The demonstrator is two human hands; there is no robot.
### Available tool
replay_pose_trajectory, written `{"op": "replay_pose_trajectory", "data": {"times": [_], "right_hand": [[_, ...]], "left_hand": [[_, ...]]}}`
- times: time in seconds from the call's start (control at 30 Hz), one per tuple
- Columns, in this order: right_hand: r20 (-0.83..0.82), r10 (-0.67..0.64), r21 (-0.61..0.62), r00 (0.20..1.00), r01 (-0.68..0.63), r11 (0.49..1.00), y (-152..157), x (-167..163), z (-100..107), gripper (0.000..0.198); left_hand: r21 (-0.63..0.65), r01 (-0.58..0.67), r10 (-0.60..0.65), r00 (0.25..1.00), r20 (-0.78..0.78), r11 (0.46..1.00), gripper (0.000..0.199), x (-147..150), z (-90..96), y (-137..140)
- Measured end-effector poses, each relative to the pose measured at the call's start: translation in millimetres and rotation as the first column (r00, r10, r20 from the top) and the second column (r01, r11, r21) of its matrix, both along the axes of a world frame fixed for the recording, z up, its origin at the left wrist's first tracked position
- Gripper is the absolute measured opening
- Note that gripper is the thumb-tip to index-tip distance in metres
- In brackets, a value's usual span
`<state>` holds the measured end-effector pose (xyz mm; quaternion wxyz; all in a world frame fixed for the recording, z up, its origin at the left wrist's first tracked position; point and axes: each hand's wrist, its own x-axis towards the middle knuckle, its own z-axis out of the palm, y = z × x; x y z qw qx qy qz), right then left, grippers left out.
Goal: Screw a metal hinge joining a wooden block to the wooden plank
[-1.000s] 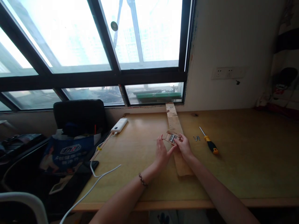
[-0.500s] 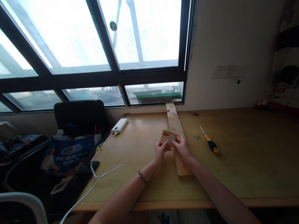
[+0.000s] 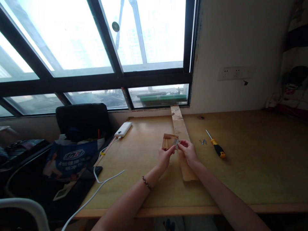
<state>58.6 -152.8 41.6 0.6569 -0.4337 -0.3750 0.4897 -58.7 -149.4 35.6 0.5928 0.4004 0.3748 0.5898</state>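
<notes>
The small metal piece (image 3: 176, 142), which looks like a hinge, is at the right edge of your wooden block (image 3: 168, 139), up off the table (image 3: 252, 160). Half a second ago it showed further in on the block's face; now it appears narrower and nearer edge-on, with more of the wood bare to its left. To judge by that, you are shifting how the two parts meet, and the metal's position on the wood isn't settled.

Your left hand (image 3: 165, 158) pinches the block from below, its thumb reaching up beside the metal. Your right hand (image 3: 189, 151) pinches the metal at that edge; whether its fingers also bear on the wood, I can't tell.

Behind and below your hands lies a long board (image 3: 189, 170). To the right are a few loose screws (image 3: 202, 141), then the screwdriver (image 3: 218, 149), both where they were a second ago.
</notes>
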Motion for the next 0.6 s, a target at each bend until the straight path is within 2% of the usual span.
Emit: {"op": "replay_pose_trajectory", "data": {"times": [0.13,0.2,0.3,0.43,0.6], "right_hand": [[-0.05,0.007,-0.036,0.999,-0.009,0.999,-1.8,-1.6,-0.1,0.026],[-0.049,-0.014,-0.05,0.999,0.012,0.999,-2.2,-2.5,-0.4,0.025],[-0.072,-0.086,-0.048,0.994,0.082,0.995,-1.5,-2.0,1.0,0.024],[-0.216,-0.169,-0.044,0.962,0.164,0.986,2.3,4.4,4.6,0.027],[-0.285,-0.221,-0.078,0.933,0.207,0.975,9.0,15.8,5.9,0.032]], "left_hand": [[-0.112,0.145,-0.133,0.985,0.107,0.983,0.025,1.5,-1.4,-1.9],[-0.154,0.186,-0.161,0.974,0.161,0.97,0.026,1.7,-0.9,-2.7],[-0.189,0.197,-0.151,0.961,0.231,0.962,0.024,0.8,-0.8,-1.0],[-0.226,0.202,-0.131,0.946,0.295,0.953,0.017,-2.6,-3.8,5.4],[-0.218,0.233,-0.164,0.942,0.292,0.948,0.018,-8.2,-8.7,12.3]]}}
